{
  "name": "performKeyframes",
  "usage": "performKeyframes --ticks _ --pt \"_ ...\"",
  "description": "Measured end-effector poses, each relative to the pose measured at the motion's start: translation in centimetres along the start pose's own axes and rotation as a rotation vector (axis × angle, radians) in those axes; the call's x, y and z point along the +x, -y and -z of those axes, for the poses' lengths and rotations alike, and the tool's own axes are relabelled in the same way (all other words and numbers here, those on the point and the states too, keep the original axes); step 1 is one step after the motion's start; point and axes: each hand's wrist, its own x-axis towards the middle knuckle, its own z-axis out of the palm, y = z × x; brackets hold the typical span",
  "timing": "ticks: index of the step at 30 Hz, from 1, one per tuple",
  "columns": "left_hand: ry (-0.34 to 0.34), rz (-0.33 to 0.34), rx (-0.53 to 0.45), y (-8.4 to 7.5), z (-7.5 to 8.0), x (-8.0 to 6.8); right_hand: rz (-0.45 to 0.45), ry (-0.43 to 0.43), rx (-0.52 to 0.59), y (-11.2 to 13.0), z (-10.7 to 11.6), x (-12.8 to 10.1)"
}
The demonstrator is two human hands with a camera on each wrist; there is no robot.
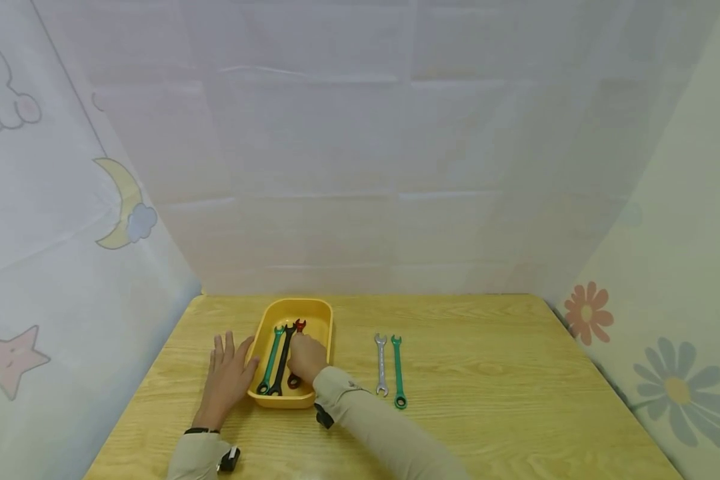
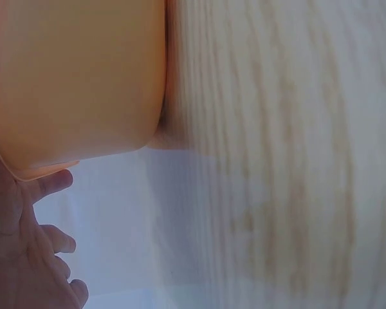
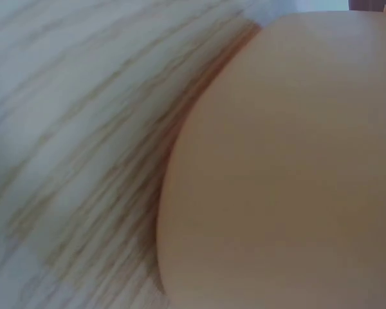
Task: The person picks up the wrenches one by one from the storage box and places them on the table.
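Observation:
A yellow plastic tray (image 1: pixel 261 341) holds three combination wrenches lying lengthwise: a green wrench (image 1: pixel 271 360), a black wrench (image 1: pixel 283 359) and a red wrench (image 1: pixel 301 326). My right hand (image 1: pixel 307 358) reaches over the tray's right side and grips the red wrench, covering its middle; both its ends show. At the left wall, my left hand (image 1: pixel 227 377) has its fingers spread, with the thumb side against the rim. In the left wrist view, the fingers (image 2: pixel 58 239) extend past the tray's corner. The right wrist view is mostly filled by the tray's outer wall (image 3: pixel 283 161).
Right of the tray, a silver open-end wrench (image 1: pixel 381 365) and another green wrench (image 1: pixel 399 373) lie side by side on the wooden table (image 1: pixel 486 373). White sheets (image 1: pixel 348 147) with printed drawings enclose the table at the back and sides.

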Motion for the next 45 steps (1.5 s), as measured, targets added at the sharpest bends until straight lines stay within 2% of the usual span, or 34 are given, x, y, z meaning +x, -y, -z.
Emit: performKeyframes --ticks 7,9,13,17,21,27,33,41,45 --pt "0.004 0.002 -0.018 0.0 0.0 0.2 -0.031 -0.014 -0.135 0.1 -0.7 0.2" --pt "0.005 0.006 -0.019 0.1 0.0 0.3 -0.032 -0.014 -0.142 0.0 -0.8 0.2" --pt "0.013 0.012 -0.018 0.2 -0.1 0.4 -0.044 0.024 -0.076 -0.1 -0.8 0.3" --pt "0.020 0.018 -0.019 0.1 0.0 0.4 -0.099 0.059 0.017 -0.2 -1.1 0.6" --pt "0.023 0.019 -0.020 0.0 0.0 0.4 -0.123 0.082 0.052 -0.3 -1.1 0.8" --pt "0.007 0.013 -0.006 0.2 -0.3 0.3 -0.112 0.109 0.104 -0.5 -0.8 0.7" --pt "-0.012 -0.001 -0.007 0.2 -0.3 0.3 -0.075 0.068 0.199 -0.8 -0.8 0.7" --pt "0.017 0.019 -0.015 0.0 -0.2 0.1 -0.070 0.022 0.161 -0.8 -1.4 0.5" --pt "0.014 0.015 -0.041 0.1 -0.4 0.2 -0.075 0.019 0.183 -0.7 -1.1 0.4"
